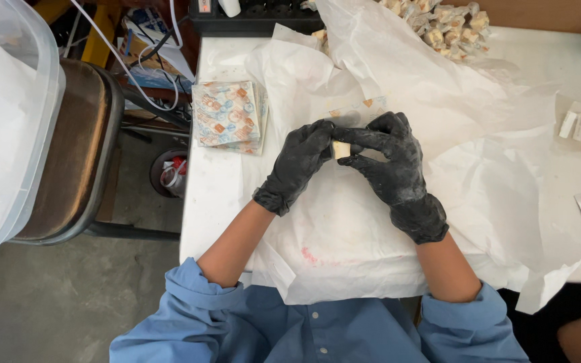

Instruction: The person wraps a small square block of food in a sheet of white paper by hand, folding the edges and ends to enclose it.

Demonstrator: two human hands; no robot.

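a stack of square printed wrappers (226, 114), patterned orange and blue, is laid at the table's left edge; a heap of wrapped candies (448, 27) is piled at the far edge.

Both hands wear black gloves and meet at the middle. The left hand (298, 161) curls its fingers inward toward the right hand (390, 156), whose thumb and forefinger reach across, apparently pinching. Bare forearms run back to rolled blue sleeves, elbows apart.
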